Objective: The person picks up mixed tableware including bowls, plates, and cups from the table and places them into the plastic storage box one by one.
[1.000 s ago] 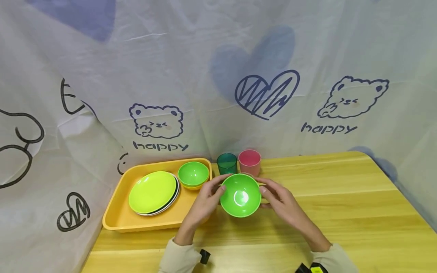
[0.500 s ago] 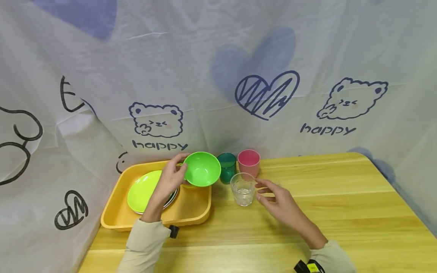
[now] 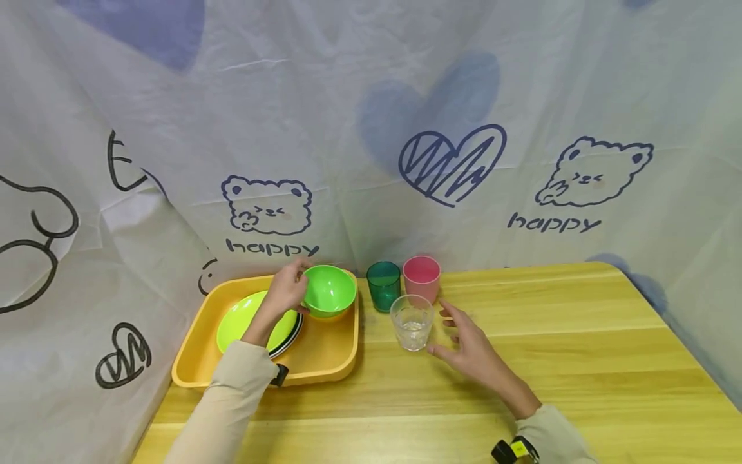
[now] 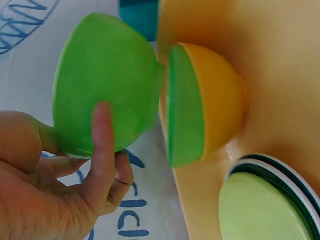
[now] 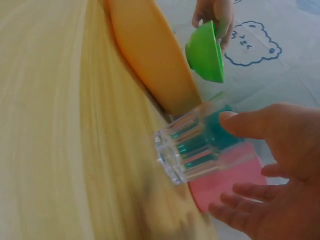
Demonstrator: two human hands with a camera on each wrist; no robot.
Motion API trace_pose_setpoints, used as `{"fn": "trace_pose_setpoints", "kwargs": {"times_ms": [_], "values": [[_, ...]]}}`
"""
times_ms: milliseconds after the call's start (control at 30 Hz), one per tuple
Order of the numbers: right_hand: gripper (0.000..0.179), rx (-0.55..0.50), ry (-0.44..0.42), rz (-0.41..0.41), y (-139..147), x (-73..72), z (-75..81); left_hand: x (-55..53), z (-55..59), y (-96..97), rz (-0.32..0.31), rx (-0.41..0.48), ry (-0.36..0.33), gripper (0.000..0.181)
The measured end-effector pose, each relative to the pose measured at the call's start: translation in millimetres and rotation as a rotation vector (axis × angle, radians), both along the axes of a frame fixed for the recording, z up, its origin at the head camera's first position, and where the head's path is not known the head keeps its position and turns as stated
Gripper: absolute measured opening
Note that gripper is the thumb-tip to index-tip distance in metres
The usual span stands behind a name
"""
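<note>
My left hand pinches a green bowl at its rim, over the right back of the orange tray. In the left wrist view the foot of this bowl is right at the mouth of a green bowl nested in a yellow bowl. My right hand has its fingers spread, just right of a clear cup. In the right wrist view that clear cup overlaps the teal cup and the pink cup.
Yellow-green, dark and white plates lie stacked in the tray's left side. A teal cup and a pink cup stand behind the clear one. The printed cloth hangs at the wooden table's back edge.
The green bowl has gone left from over the clear cup to the nested bowls, in my left hand alone. My right hand has let go of the bowl and spread open by the clear cup.
</note>
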State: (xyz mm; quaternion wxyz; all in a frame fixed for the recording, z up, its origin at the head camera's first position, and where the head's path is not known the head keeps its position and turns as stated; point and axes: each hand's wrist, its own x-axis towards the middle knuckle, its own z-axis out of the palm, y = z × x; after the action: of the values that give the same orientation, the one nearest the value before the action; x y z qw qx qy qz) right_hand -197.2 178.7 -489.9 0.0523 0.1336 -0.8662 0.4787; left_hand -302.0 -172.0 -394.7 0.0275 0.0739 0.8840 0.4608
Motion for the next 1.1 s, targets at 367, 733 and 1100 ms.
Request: {"fn": "trace_pose_setpoints", "kwargs": {"times_ms": [367,733,1100], "values": [[0.1,-0.051,-0.12,0.036,-18,-10.4,-7.5,-12.7,-7.0,-9.6,-0.001,0.001,-0.104,0.042],[0.096,-0.169,-0.123,0.009,-31,-16.1,-13.6,-17.2,-19.2,-12.1,0.019,0.086,-0.192,0.044],[0.083,-0.241,-0.1,-0.034,-33,-20.1,-19.8,-17.8,-26.2,-11.5,0.013,0.141,-0.314,0.045]]}}
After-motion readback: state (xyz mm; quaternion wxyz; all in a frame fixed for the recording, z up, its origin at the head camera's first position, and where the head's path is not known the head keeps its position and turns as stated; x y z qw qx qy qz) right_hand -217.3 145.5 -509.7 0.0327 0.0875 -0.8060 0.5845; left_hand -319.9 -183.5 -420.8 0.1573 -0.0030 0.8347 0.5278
